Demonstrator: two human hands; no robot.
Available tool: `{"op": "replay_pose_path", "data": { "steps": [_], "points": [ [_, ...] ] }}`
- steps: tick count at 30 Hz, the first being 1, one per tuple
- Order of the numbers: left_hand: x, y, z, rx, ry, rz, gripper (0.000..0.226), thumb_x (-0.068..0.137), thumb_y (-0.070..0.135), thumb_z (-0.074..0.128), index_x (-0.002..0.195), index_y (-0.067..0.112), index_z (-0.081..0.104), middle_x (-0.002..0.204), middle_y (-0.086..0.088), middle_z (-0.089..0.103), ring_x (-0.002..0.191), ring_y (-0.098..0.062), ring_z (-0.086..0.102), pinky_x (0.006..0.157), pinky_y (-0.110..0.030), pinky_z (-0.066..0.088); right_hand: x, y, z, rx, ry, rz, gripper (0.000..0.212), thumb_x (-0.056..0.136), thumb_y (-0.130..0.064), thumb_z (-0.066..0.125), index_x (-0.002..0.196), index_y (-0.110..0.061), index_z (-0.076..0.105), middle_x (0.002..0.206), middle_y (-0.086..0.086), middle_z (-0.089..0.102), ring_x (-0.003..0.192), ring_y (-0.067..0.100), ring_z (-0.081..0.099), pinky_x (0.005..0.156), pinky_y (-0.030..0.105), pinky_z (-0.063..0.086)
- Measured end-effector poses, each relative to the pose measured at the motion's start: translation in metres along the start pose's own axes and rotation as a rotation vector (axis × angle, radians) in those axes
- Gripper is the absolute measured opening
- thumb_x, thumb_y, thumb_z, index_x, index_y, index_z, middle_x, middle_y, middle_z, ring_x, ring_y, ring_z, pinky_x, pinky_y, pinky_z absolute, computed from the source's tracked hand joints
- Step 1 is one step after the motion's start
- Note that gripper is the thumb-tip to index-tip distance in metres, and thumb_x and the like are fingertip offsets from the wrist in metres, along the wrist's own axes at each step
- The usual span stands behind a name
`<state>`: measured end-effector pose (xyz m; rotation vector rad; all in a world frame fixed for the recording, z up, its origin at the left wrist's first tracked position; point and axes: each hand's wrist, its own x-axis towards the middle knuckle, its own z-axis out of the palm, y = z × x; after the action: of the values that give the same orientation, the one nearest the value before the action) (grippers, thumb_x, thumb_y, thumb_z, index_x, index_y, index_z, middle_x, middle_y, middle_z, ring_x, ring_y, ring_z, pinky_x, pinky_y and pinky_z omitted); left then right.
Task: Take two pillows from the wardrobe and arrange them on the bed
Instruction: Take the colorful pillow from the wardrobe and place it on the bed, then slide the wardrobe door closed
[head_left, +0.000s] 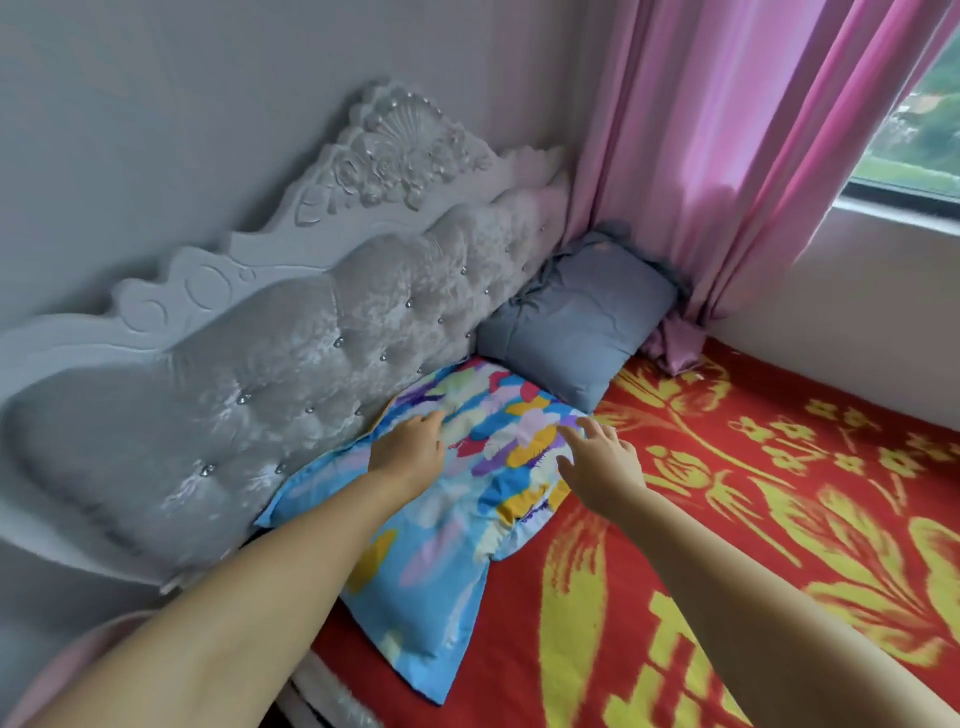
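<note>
- Lay directly under both hands: multicoloured feather-print fabric pillow (457, 499), long axis along padded grey headboard (291, 353).
- Left hand (410, 447) flat, fingers spread, pressing, nearer.
- Right hand (602, 462) open, gripping nothing.

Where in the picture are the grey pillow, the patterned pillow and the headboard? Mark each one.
grey pillow (574, 325): head view, middle of its top face.
patterned pillow (457, 525): head view, centre of the cover between the two arms.
headboard (291, 364): head view, tufted padded panel.

A pink curtain (727, 156) is hanging by the window (919, 130); a grey wall (156, 104) is standing behind the puffy headboard (291, 332).
</note>
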<state>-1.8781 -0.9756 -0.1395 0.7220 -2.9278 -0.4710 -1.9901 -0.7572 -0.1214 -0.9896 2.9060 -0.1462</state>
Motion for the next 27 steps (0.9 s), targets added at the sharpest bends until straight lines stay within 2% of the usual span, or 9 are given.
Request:
{"op": "replay_pose_path", "data": {
  "steps": [4,10,14,22,27],
  "points": [
    [-0.061,-0.009,-0.018,0.016,0.044,-0.077,0.036,0.089,0.016,0.042,0.125,0.014,0.050,0.127,-0.011,0.057,0.111,-0.034,0.056,0.087,-0.045,0.051,-0.036,-0.024,-0.009,0.018,0.004,-0.093,0.046,0.097,-0.032,0.041,0.141,-0.024,0.036,0.152,0.006,0.030,0.137,0.028,0.031,0.107,0.048,0.032],
    [-0.192,-0.019,-0.029,0.078,0.044,-0.194,0.043,0.091,0.018,0.042,0.133,0.016,0.046,0.137,-0.009,0.050,0.121,-0.032,0.051,0.096,-0.043,0.046,-0.134,-0.055,-0.008,0.065,0.051,-0.183,0.047,0.095,-0.033,0.044,0.141,-0.024,0.038,0.146,0.004,0.038,0.131,0.027,0.038,0.101,0.044,0.037],
    [-0.303,-0.018,-0.030,0.100,0.051,-0.256,0.044,0.090,0.020,0.043,0.134,0.017,0.045,0.131,-0.011,0.053,0.121,-0.031,0.051,0.097,-0.043,0.046,-0.213,-0.079,-0.002,0.058,-0.028,-0.283,0.047,0.095,-0.034,0.043,0.141,-0.024,0.038,0.146,0.003,0.037,0.131,0.027,0.038,0.102,0.044,0.037],
    [-0.468,-0.026,-0.088,0.080,0.320,-0.510,0.038,0.091,0.018,0.044,0.129,0.019,0.049,0.129,-0.010,0.055,0.114,-0.033,0.055,0.087,-0.041,0.047,-0.308,-0.156,-0.032,0.000,0.024,-0.655,0.047,0.095,-0.032,0.043,0.141,-0.023,0.038,0.145,0.003,0.038,0.133,0.025,0.036,0.102,0.042,0.036],
    [-0.578,-0.001,-0.071,0.051,0.375,-0.683,0.038,0.089,0.017,0.044,0.127,0.018,0.050,0.129,-0.009,0.056,0.116,-0.031,0.053,0.088,-0.039,0.046,-0.384,-0.179,-0.018,0.005,-0.028,-0.844,0.043,0.092,-0.028,0.046,0.134,-0.020,0.046,0.140,0.006,0.044,0.126,0.029,0.042,0.098,0.043,0.040]
  ]
}}
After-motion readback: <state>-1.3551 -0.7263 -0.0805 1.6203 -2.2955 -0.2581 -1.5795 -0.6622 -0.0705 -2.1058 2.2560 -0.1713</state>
